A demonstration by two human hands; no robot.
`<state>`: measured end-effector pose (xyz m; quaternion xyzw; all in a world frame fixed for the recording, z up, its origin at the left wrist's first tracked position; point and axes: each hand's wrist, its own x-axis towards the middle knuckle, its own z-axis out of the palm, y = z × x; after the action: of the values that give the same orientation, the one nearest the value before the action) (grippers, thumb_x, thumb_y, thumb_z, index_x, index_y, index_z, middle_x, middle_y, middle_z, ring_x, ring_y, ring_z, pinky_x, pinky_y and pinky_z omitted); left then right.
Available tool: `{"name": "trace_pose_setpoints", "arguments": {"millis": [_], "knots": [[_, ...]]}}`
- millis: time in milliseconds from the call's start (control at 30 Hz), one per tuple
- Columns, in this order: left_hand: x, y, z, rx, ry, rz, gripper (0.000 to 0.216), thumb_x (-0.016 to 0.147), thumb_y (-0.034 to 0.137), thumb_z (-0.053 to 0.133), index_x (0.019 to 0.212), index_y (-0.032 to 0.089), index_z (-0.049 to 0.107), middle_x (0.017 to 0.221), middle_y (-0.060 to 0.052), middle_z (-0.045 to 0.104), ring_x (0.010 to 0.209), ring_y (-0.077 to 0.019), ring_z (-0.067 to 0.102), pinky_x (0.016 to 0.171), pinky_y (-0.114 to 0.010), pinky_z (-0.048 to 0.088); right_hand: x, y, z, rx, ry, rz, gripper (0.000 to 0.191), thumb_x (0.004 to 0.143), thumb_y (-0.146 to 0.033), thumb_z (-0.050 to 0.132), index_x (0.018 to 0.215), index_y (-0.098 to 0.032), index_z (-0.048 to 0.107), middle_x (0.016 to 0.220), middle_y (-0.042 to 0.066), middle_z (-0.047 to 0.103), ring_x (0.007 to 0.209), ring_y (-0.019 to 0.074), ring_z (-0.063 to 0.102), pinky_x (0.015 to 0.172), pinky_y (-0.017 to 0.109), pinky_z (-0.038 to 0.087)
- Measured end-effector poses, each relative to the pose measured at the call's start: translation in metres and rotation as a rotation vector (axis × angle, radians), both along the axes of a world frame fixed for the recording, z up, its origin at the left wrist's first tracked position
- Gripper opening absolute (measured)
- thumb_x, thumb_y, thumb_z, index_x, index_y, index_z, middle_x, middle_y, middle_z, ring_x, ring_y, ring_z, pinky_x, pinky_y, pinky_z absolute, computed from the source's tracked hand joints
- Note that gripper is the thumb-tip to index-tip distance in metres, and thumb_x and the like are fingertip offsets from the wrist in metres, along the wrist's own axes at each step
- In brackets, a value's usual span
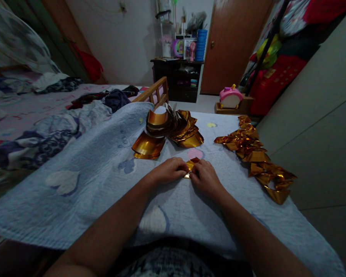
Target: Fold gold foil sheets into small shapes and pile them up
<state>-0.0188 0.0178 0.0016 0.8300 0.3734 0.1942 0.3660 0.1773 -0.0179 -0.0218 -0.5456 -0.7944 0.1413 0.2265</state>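
A small piece of shiny gold foil paper [188,173] lies on the blue cloth, partly hidden under my fingers. My left hand [172,170] pinches its left side, thumb and fingers closed. On the right side, my right hand [204,176] grips the same paper, its fingers bent over the edge. Just beyond my hands sits a loose pile of curled gold foil sheets [150,144]. To the right runs a row of folded gold foil pieces [258,157], bunched against one another.
The blue quilted cloth [100,207] covers the surface before me. Clothes [83,115] lie heaped on a bed to the left. Farther off are a wooden rail [158,90], a dark cabinet [173,82] and a pink toy [230,97]. A pale panel [314,127] borders the right side.
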Motion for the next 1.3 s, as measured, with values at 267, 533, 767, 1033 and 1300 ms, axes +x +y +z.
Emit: {"name": "trace_pose_setpoints", "arguments": {"millis": [267, 533, 767, 1033, 1300], "knots": [[-0.0001, 0.0002, 0.0012, -0.005, 0.004, -0.015, 0.014, 0.082, 0.019, 0.063, 0.089, 0.017, 0.074, 0.086, -0.005, 0.069, 0.084, -0.0196, 0.063, 0.078, -0.029, 0.046, -0.0003, -0.0006, 0.0001, 0.004, -0.004, -0.006, 0.008, 0.084, -0.016, 0.062, 0.077, -0.018, 0.062, 0.089, 0.008, 0.060, 0.085, 0.0217, 0.050, 0.076, 0.033, 0.034], [0.0001, -0.0004, -0.0049, 0.015, 0.070, 0.008, 0.012, 0.080, 0.022, 0.069, 0.091, 0.016, 0.072, 0.086, -0.003, 0.066, 0.083, -0.0172, 0.061, 0.076, -0.027, 0.045, -0.0004, -0.0004, 0.0012, -0.021, -0.024, -0.020, 0.005, 0.085, -0.018, 0.063, 0.080, -0.018, 0.064, 0.091, 0.007, 0.061, 0.088, 0.0208, 0.051, 0.077, 0.032, 0.034], [-0.0001, -0.0010, -0.0013, 0.025, 0.093, 0.002, 0.013, 0.081, 0.024, 0.070, 0.092, 0.017, 0.072, 0.089, -0.003, 0.068, 0.086, -0.0180, 0.062, 0.078, -0.028, 0.045, -0.0015, -0.0009, 0.0033, -0.019, -0.045, -0.031, 0.006, 0.084, -0.017, 0.061, 0.080, -0.018, 0.064, 0.091, 0.007, 0.062, 0.088, 0.0208, 0.052, 0.077, 0.032, 0.033], [0.0030, -0.0021, 0.0007, 0.082, 0.160, 0.008, 0.013, 0.081, 0.022, 0.070, 0.093, 0.018, 0.070, 0.092, -0.003, 0.068, 0.092, -0.0194, 0.062, 0.085, -0.030, 0.044, -0.0003, -0.0002, 0.0016, -0.014, -0.062, -0.017, 0.003, 0.085, -0.017, 0.059, 0.084, -0.018, 0.061, 0.093, 0.007, 0.061, 0.087, 0.0203, 0.052, 0.078, 0.031, 0.034], [0.0037, -0.0036, 0.0016, 0.082, 0.169, 0.017, 0.013, 0.083, 0.026, 0.068, 0.094, 0.018, 0.070, 0.092, -0.003, 0.068, 0.094, -0.0201, 0.061, 0.085, -0.030, 0.042, -0.0009, -0.0005, 0.0018, -0.020, -0.073, -0.022, 0.003, 0.085, -0.017, 0.058, 0.085, -0.018, 0.060, 0.094, 0.007, 0.061, 0.088, 0.0209, 0.051, 0.079, 0.032, 0.033]]}}
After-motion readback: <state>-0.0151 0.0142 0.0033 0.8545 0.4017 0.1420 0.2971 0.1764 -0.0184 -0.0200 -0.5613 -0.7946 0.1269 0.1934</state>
